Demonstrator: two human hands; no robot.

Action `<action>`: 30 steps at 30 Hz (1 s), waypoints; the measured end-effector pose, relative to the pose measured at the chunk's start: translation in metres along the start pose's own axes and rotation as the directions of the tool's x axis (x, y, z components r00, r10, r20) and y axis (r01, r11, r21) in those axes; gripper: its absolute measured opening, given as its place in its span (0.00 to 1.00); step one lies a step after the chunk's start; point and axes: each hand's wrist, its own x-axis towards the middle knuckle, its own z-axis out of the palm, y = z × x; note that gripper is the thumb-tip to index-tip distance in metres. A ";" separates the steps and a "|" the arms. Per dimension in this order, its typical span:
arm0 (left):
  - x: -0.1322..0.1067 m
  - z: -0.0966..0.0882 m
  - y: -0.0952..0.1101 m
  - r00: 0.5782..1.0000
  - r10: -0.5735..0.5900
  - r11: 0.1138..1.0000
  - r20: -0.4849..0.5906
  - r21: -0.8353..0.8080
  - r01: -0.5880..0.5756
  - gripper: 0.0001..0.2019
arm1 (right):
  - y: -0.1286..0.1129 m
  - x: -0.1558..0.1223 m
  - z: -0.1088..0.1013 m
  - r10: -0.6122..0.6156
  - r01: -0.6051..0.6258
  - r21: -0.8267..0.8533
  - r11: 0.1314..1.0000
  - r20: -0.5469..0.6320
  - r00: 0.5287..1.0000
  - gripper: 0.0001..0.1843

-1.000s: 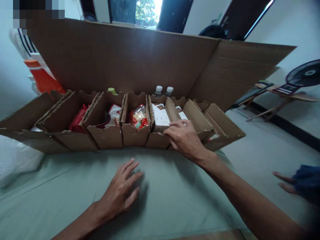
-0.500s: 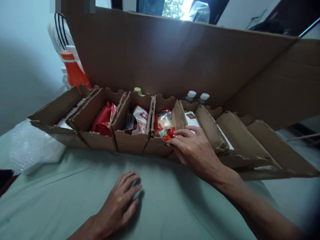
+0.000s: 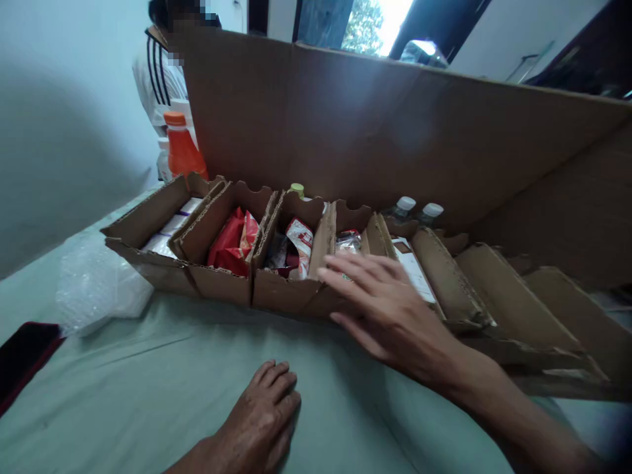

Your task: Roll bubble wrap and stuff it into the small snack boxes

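Note:
My right hand (image 3: 390, 309) hovers flat with fingers stretched out over the front edge of a long cardboard box (image 3: 217, 286) split by dividers. Its fingertips are just above the compartment holding a clear snack packet (image 3: 348, 241). It holds nothing. My left hand (image 3: 264, 421) rests palm down on the green cloth (image 3: 123, 388), fingers loosely curled, with nothing in it. Other compartments hold a red bag (image 3: 231, 242), a red-and-white packet (image 3: 297, 240) and a white box (image 3: 415, 276). Two white-capped bottles (image 3: 417, 209) and a green cap (image 3: 297, 189) stand at the back.
The box's tall back flap (image 3: 395, 131) rises behind the compartments. An orange bottle (image 3: 182, 148) stands at the far left, with a person in a striped shirt (image 3: 158, 79) behind it. Crumpled clear plastic (image 3: 93, 283) and a dark flat object (image 3: 22, 355) lie at left.
My right hand lifted off the box's edge and moved left, fingers now stretched out. My left hand slid nearer to me. The view swung leftward.

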 end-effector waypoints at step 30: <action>0.002 -0.007 -0.017 0.943 0.089 0.993 -0.320 -0.051 -0.111 0.10 | 0.028 -0.164 -0.083 0.693 -0.795 -0.020 0.606 0.505 0.516 0.10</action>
